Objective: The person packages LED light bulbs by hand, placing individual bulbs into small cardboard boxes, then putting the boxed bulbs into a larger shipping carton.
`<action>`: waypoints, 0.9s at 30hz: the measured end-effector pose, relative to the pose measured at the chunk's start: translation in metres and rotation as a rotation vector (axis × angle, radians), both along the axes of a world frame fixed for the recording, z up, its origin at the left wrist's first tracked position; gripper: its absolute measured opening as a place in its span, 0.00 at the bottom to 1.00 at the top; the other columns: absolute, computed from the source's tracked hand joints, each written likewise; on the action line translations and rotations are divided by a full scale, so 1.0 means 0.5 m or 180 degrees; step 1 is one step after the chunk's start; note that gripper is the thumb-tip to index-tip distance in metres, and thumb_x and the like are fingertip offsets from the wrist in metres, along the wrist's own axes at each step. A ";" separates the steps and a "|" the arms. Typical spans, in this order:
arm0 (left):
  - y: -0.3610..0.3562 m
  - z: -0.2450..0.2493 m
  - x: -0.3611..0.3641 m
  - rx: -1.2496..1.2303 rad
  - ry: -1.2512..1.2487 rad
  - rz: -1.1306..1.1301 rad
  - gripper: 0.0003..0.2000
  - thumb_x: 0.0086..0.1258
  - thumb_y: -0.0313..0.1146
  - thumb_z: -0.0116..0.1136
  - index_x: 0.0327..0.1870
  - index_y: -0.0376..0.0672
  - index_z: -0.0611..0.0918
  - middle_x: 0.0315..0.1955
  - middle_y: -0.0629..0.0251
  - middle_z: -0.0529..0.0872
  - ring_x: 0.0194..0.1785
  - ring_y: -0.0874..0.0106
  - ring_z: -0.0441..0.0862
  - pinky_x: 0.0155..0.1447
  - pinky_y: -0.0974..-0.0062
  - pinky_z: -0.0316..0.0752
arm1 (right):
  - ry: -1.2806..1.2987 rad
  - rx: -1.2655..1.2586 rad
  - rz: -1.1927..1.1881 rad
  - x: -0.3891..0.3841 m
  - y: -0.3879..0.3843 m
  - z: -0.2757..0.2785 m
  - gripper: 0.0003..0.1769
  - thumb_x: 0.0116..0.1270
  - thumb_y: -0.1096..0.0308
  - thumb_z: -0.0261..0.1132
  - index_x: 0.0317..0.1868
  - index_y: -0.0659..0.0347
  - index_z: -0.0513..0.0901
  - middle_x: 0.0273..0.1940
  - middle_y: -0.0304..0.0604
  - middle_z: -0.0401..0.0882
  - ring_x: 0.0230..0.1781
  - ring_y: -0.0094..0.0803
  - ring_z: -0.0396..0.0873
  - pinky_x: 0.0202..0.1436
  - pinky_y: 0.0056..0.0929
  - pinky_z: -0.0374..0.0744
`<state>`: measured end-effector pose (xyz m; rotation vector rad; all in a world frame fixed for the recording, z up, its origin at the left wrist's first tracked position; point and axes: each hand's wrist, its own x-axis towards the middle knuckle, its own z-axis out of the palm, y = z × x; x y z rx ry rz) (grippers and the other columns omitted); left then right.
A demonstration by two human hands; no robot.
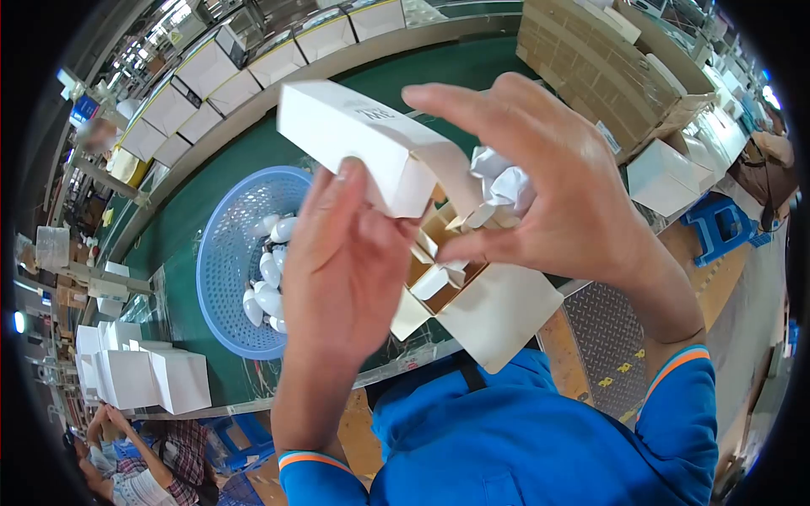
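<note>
Blue stool [710, 244] far R, person [181, 443] btm L.

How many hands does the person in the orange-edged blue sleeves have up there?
2: the left hand holds a white box, and the right hand is over an open box. Both are in view.

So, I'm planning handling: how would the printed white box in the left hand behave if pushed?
The white box looks like folded card, so probably stiff along its edges yet easily dented. Its flat sides suggest sliding rather than rolling.
</note>
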<state>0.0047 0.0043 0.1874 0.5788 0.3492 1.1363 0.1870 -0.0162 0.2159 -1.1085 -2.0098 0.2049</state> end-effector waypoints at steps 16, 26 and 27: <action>0.027 -0.004 0.080 -0.0180 -0.0260 -0.0842 0.17 0.78 0.37 0.39 0.61 0.37 0.67 0.58 0.56 0.76 0.65 0.63 0.70 0.70 0.62 0.64 | -0.0038 0.0244 -0.0203 0.081 0.038 0.019 0.25 0.43 0.81 0.61 0.47 0.62 0.83 0.41 0.46 0.82 0.42 0.36 0.81 0.47 0.27 0.77; 0.034 -0.081 0.010 0.4082 0.4845 0.0164 0.14 0.68 0.34 0.53 0.52 0.40 0.79 0.51 0.58 0.79 0.59 0.56 0.70 0.63 0.59 0.58 | -0.0315 -0.0273 -0.0059 0.158 0.078 0.044 0.10 0.58 0.78 0.61 0.40 0.64 0.84 0.38 0.42 0.84 0.36 0.27 0.81 0.40 0.22 0.76; 0.032 -0.092 0.011 0.4131 0.5000 -0.0049 0.14 0.68 0.35 0.53 0.52 0.41 0.79 0.51 0.60 0.79 0.61 0.55 0.67 0.64 0.58 0.56 | -0.0275 -0.0143 0.0014 0.154 0.083 0.039 0.09 0.57 0.75 0.63 0.39 0.65 0.84 0.32 0.43 0.82 0.32 0.30 0.80 0.35 0.25 0.76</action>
